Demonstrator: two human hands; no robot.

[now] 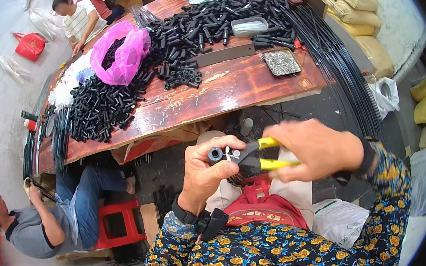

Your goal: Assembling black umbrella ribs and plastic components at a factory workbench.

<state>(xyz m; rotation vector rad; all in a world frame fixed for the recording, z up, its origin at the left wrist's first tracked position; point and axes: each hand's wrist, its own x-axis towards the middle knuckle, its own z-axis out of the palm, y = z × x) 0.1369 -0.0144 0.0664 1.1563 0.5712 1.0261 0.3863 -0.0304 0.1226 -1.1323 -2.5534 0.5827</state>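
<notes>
My left hand [205, 171] is closed round a short black tube [216, 154], whose round open end points up at me. Beside that end, small white pieces [231, 152] stick out between thumb and fingers. My right hand [322, 148], slightly smeared by motion, grips a pair of pliers [277, 163] with yellow handles. The pliers' dark jaws reach left to the white pieces at my left hand's fingertips. Whether the jaws pinch one of them I cannot tell. Both hands are over my lap, in front of the table's near edge.
The wooden table [194, 106] carries heaps of black tubes [102, 106], a pink plastic bag [123, 56], a tray of small metal pieces [282, 62] and a clear box [249, 27]. Long black rods [333, 56] overhang its right side. A co-worker [49, 220] sits at left on a red stool [118, 225].
</notes>
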